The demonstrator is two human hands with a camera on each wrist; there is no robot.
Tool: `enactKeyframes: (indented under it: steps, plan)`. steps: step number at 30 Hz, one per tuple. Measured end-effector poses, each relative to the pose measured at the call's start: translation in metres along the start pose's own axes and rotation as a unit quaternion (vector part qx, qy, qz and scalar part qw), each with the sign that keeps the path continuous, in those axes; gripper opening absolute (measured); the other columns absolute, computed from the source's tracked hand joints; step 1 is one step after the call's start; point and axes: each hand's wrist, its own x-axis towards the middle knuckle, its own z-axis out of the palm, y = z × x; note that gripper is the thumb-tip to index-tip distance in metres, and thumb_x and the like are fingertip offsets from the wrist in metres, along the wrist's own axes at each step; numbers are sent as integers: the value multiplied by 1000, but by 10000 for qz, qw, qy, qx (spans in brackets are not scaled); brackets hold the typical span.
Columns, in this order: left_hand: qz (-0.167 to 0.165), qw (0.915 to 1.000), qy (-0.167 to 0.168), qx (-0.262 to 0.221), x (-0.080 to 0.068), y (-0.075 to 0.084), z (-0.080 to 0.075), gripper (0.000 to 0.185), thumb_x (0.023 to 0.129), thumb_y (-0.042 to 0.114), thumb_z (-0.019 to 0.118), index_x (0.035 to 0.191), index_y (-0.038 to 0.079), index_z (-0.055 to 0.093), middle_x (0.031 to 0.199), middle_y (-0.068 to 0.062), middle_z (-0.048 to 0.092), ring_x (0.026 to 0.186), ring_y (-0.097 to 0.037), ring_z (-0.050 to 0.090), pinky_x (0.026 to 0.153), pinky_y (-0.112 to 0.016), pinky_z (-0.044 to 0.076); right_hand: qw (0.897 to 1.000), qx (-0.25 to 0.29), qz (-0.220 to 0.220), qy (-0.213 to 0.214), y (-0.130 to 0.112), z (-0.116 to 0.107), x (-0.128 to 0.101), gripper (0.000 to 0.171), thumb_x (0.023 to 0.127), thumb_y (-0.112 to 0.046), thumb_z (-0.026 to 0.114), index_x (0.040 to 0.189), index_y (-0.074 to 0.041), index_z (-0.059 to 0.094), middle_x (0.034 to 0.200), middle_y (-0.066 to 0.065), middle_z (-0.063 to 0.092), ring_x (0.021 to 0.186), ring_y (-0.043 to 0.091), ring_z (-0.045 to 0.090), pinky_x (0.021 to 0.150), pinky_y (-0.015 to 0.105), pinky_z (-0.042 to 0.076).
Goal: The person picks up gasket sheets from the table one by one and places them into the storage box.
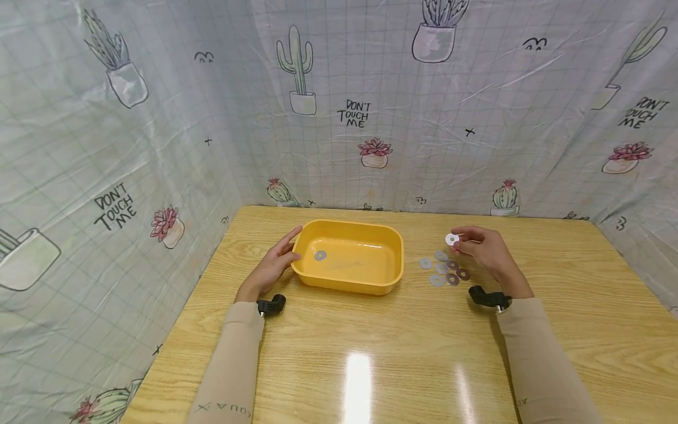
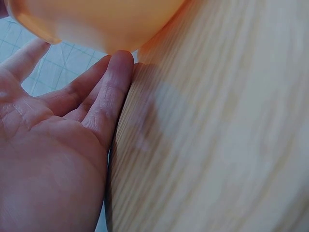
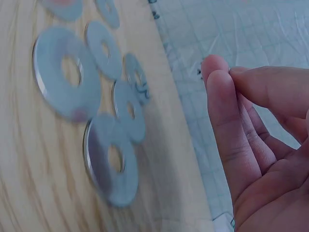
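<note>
Best done slowly: keep the pinch light and level, carry across low, release over the middle.

Lower centre: wooden table (image 1: 371,353). Mid-right: right hand (image 1: 484,250) pinching one flat silver washer (image 1: 452,239) with a centre hole, above the loose washers (image 1: 444,270). Mid-left: left hand (image 1: 272,265), fingers straight, pressed against the yellow tray (image 1: 389,238), another washer inside (image 1: 320,255).

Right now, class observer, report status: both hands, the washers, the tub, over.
Left hand open, fingers resting against yellow tub. Right hand pinching one washer above the loose washers on the table. One washer in tub. Nothing between hand and tub.
</note>
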Motion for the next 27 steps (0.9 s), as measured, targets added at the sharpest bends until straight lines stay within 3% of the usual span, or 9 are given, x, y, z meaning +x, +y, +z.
enactKeyframes:
  steps: [10, 17, 27]
  plan:
    - [-39, 10000, 41, 28, 0, 1, 0, 68, 104, 14, 53, 163, 35, 27, 163, -18, 35, 141, -40, 48, 103, -39, 50, 9985, 214, -472, -164, -14, 12, -2, 43, 100, -3, 62, 139, 13, 53, 94, -5, 68, 89, 8, 76, 84, 29, 61]
    - [-30, 10000, 24, 25, -2, 0, 1, 67, 104, 16, 53, 162, 38, 28, 163, -18, 35, 139, -40, 49, 100, -34, 51, 9952, 685, -680, -145, -19, 26, 0, 42, 97, 3, 63, 135, 18, 53, 93, 0, 64, 85, 6, 75, 80, 27, 61]
    - [-54, 10000, 49, -6, -3, 0, 1, 67, 104, 16, 54, 162, 37, 28, 162, -18, 37, 139, -40, 49, 101, -34, 51, 9913, 1026, -787, 226, -26, 46, -1, 41, 98, 4, 62, 137, 13, 54, 96, -3, 64, 86, 5, 75, 82, 32, 61]
